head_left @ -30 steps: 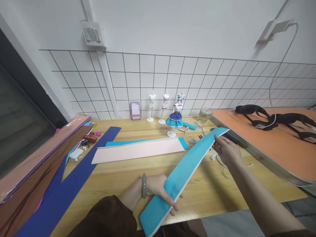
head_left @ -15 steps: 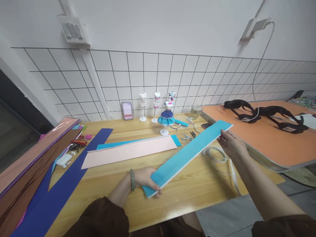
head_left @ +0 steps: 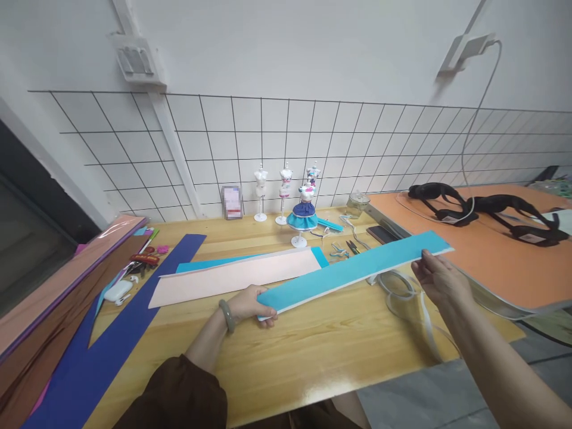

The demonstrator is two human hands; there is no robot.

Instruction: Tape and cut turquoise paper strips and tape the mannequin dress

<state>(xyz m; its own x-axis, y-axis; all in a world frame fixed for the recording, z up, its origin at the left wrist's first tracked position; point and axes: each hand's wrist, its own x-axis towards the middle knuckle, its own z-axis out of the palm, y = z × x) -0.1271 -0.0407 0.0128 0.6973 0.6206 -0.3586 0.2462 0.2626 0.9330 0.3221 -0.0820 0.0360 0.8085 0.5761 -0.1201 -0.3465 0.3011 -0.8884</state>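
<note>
A long light-blue strip (head_left: 357, 268) with a white lower edge is held in the air over the wooden table, slanting up to the right. My left hand (head_left: 252, 304) pinches its near left end, thumb on top. Close to the strip's right end, my right hand (head_left: 440, 274) grips the lower edge between thumb and fingers. Behind the strip lies a pale pink strip (head_left: 236, 277) on top of another blue strip (head_left: 214, 262). Whether the material is paper, felt or cloth I cannot tell.
Small dress-form stands, one wearing a blue skirt (head_left: 302, 217), stand at the back. A dark-blue strip (head_left: 120, 333) and brown sheets (head_left: 58, 316) lie left, near a white earbud case (head_left: 117, 291). White ribbon (head_left: 426, 319) lies right, beside a raised orange surface (head_left: 504, 262) with black straps.
The held strip has swung flatter: its left end has moved up and slightly left, its right end right and down. Both hands keep their hold.
</note>
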